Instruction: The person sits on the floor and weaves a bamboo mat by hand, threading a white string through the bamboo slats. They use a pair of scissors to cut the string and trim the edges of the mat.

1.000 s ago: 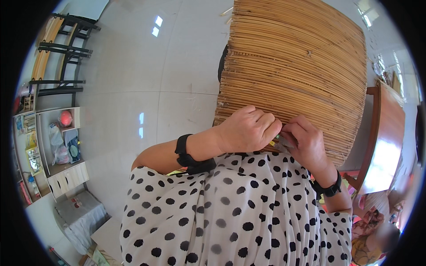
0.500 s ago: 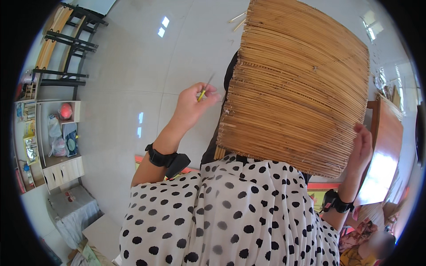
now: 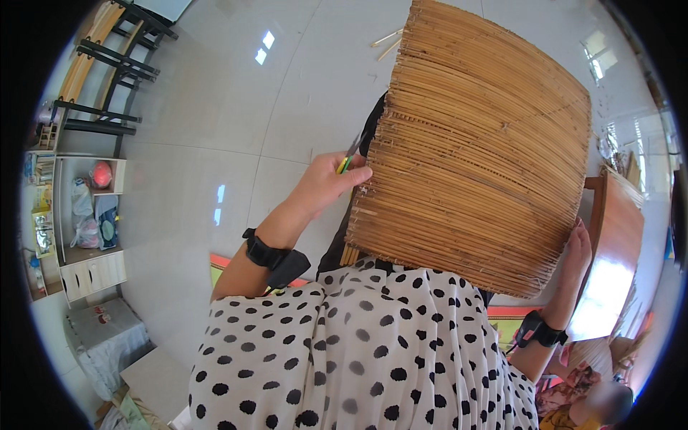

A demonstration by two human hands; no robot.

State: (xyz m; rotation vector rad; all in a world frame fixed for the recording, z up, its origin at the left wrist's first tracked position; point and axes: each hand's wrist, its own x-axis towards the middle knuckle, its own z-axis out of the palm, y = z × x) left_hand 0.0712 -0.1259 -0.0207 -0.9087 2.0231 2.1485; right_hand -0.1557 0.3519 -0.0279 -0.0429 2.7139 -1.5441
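A stiff mat of thin bamboo strips (image 3: 480, 143) lies tilted across my lap, its strips running side to side. At its left edge, my left hand (image 3: 333, 179) is closed around a small tool with a yellow-green handle (image 3: 345, 165) and a pointed dark metal end. The thumb of that hand reaches the mat's border. Against the lower right edge rests my right hand (image 3: 577, 251), fingers stretched upward along the strip ends, with no tool in it. Its thumb side is partly hidden. Short strips (image 3: 350, 255) poke out under the near left corner.
Loose bamboo pieces (image 3: 387, 43) lie on the tiled floor (image 3: 208, 107) beyond the mat. To the right stands a glossy wooden table (image 3: 613, 244); a person (image 3: 588, 401) is at the lower right. Shelves (image 3: 89, 215) and stacked black-framed furniture (image 3: 118, 64) line the left.
My left hand has moved right with the tool, up to the mat's left border. My right hand has come down slightly against the right edge, its fingers straighter. The view has shifted a little.
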